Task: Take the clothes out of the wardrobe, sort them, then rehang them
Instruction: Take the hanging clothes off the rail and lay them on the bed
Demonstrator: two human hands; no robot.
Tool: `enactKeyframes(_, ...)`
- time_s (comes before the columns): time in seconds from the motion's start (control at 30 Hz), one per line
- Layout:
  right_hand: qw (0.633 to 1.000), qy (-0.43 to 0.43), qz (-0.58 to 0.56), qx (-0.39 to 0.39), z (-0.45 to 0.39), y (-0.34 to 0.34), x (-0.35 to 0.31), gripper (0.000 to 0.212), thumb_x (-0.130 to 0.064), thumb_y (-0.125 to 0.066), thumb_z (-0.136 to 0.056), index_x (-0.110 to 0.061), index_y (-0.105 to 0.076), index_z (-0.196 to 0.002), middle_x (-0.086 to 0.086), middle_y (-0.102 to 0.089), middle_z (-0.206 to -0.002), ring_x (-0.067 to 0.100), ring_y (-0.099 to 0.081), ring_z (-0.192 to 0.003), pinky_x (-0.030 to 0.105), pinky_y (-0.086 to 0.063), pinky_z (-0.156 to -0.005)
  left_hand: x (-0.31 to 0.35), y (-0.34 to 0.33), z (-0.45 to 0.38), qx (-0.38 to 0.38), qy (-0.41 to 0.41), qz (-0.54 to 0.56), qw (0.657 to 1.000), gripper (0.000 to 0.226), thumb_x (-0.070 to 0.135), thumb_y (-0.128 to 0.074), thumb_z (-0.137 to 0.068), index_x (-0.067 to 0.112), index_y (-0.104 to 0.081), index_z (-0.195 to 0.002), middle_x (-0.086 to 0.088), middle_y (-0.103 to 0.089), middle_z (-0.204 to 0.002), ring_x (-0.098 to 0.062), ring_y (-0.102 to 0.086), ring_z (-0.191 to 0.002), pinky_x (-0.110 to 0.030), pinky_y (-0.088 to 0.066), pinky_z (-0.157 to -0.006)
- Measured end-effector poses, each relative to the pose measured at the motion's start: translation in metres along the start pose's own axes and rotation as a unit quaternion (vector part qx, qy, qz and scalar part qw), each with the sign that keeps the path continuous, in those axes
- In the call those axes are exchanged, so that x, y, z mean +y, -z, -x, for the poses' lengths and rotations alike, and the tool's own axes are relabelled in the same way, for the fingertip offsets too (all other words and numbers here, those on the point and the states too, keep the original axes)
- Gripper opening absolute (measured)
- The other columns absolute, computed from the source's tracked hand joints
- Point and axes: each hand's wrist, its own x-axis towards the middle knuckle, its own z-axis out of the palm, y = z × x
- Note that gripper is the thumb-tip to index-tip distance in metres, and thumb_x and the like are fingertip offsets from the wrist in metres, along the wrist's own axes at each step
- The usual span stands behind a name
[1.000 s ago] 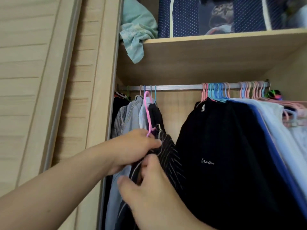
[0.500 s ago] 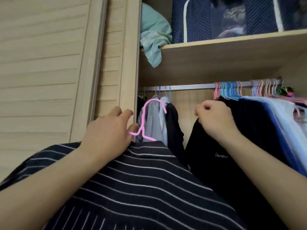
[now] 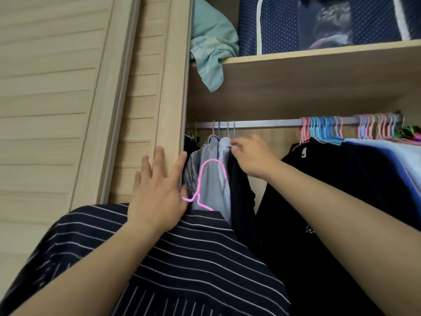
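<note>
Your right hand (image 3: 251, 155) is already up at the rail (image 3: 262, 123), fingers curled at the neck of the black garment (image 3: 241, 190) under the rightmost of 4 hooks there; whether it truly pinches that hanger, you cannot tell. Your left hand (image 3: 157, 190) is spread flat, farther off. The striped shirt (image 3: 182, 258) on its 1 pink hanger (image 3: 205, 181) lies draped over your left forearm, off the rail.

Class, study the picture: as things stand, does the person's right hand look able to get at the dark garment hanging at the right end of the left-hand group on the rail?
Probably yes. The right hand is already at the shoulder of the dark garment, just below the rail, with a bare gap of rail to its right. Whether its fingers already grip it cannot be told.
</note>
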Motion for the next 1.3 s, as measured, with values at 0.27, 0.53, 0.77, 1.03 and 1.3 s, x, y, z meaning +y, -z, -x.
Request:
enactKeyframes(0.27, 0.964, -0.113, 0.237, 0.046, -0.036, 0.006, 0.031, 0.033, -0.008, -0.051, -0.092, -0.005, -0.063, -0.123, 0.016, -0.06, -0.126, 0.037, -0.059, -0.118, 0.041, -0.05, -0.088, -0.002, -0.006, -0.001, 0.022, 0.008, -0.008, 1.0, 0.082, 0.049, -0.047, -0.096, 0.043, 0.008, -0.157, -0.013, 0.006, -0.167, -0.044, -0.01, -0.152, -0.056, -0.033, -0.115)
enactKeyframes(0.53, 0.964, -0.189, 0.177, 0.066, -0.052, 0.032, 0.069, 0.044, -0.033, -0.045, -0.1, -0.004, -0.056, -0.131, 0.02, -0.057, -0.133, 0.037, -0.057, -0.115, 0.039, -0.046, -0.091, 0.006, -0.01, 0.0, 0.035, 0.019, -0.02, 0.999, 0.083, 0.043, -0.051, -0.093, 0.04, 0.0, -0.158, -0.016, -0.004, -0.166, -0.048, -0.018, -0.148, -0.058, -0.036, -0.111)
enactKeyframes(0.77, 0.968, -0.171, 0.087, -0.164, -0.082, -0.004, 0.022, 0.028, -0.01, -0.044, -0.1, 0.004, -0.061, -0.118, 0.016, -0.055, -0.128, 0.034, -0.059, -0.103, 0.035, -0.049, -0.089, 0.004, -0.011, 0.001, 0.035, 0.017, -0.023, 0.999, 0.084, 0.046, -0.05, -0.093, 0.042, 0.003, -0.158, -0.015, -0.003, -0.167, -0.047, -0.018, -0.149, -0.056, -0.035, -0.113)
enactKeyframes(1.03, 0.956, -0.236, -0.066, -0.162, -0.091, -0.024, 0.054, 0.029, -0.003, -0.042, -0.103, 0.015, -0.056, -0.121, 0.025, -0.057, -0.125, 0.035, -0.054, -0.082, 0.04, -0.051, -0.069, 0.004, -0.011, 0.0, 0.036, 0.019, -0.003, 0.999, 0.083, 0.046, -0.048, -0.094, 0.044, 0.007, -0.156, -0.012, 0.001, -0.167, -0.045, -0.013, -0.151, -0.057, -0.035, -0.113)
enactKeyframes(1.3, 0.958, -0.216, -0.18, 0.061, -0.09, 0.028, 0.067, 0.031, -0.015, -0.062, -0.095, 0.002, -0.064, -0.122, 0.019, -0.063, -0.125, 0.031, -0.062, -0.112, 0.035, -0.047, -0.084, 0.005, -0.011, -0.002, 0.031, 0.031, 0.0, 0.999, 0.083, 0.044, -0.049, -0.093, 0.044, 0.004, -0.157, -0.012, 0.001, -0.167, -0.045, -0.012, -0.151, -0.058, -0.034, -0.113)
